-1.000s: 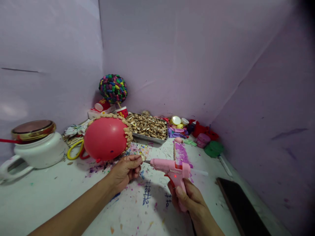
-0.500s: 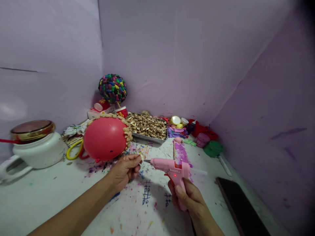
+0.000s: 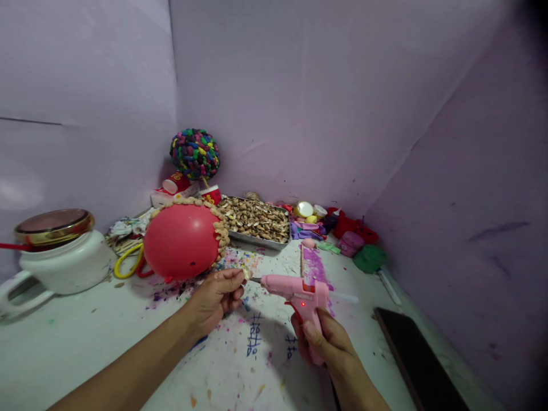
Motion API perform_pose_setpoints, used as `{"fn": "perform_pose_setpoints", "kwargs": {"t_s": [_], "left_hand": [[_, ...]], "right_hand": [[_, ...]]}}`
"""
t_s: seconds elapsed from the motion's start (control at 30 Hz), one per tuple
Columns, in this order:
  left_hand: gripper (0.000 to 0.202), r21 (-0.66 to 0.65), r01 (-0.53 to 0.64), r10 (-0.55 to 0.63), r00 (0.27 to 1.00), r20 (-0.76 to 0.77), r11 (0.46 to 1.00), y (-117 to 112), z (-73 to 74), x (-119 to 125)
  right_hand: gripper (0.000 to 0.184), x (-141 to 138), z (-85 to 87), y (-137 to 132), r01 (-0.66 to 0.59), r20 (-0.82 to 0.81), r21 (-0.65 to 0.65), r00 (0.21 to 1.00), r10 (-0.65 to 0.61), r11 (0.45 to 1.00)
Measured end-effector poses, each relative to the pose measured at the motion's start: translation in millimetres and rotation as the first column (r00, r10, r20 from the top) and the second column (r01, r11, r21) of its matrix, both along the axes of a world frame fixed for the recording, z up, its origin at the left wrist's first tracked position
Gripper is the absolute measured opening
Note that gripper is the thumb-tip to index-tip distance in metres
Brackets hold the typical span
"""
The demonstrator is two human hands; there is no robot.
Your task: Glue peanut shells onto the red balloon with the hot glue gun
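Between the thumb and fingers of my left hand [image 3: 220,297] is a small pale shell piece [image 3: 247,274], which looks like a pistachio or peanut shell. My right hand [image 3: 327,342] is wrapped round the handle of a pink hot glue gun [image 3: 295,287], its red light lit and a clear glue stick [image 3: 346,298] jutting from the back. The gun's nozzle points left and is right at the shell piece. Behind my left hand lies a red balloon [image 3: 182,240], with shells stuck along its top and right side. A metal tray [image 3: 257,242] full of shells [image 3: 257,220] stands beyond.
To the left are a white mug [image 3: 68,262] with a gold-rimmed lid and yellow-handled scissors [image 3: 128,264]. A multicoloured ball [image 3: 194,154] on a stick stands at the back. Paint pots [image 3: 370,258] crowd the back right. A dark phone-like slab [image 3: 415,359] lies at right.
Almost nothing differs. The whole view has shifted very slightly; both hands keep the shell piece and the glue gun nozzle together.
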State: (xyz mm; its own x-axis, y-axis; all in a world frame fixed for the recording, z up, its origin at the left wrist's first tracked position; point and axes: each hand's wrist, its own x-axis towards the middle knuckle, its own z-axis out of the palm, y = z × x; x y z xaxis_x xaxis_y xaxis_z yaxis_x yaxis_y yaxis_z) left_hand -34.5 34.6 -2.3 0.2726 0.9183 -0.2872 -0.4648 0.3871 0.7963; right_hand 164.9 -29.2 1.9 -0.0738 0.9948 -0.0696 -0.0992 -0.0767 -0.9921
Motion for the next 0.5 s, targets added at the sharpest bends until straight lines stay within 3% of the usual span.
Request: {"fn": "perform_pose_setpoints", "kwargs": {"t_s": [0.23,0.5], "left_hand": [[0.023,0.003,-0.013,0.013,0.999,0.033,1.000,-1.0,0.6,-0.4],[0.027,-0.010,-0.056,0.056,0.995,0.081,0.998,0.8,1.9,-1.1]], "right_hand": [[0.036,3.1,3.4,2.1,-0.061,0.041,0.031,0.997,0.060,0.998],[0.038,12.0,11.9,5.9,0.013,0.036,0.049,0.999,-0.015,0.999]]}}
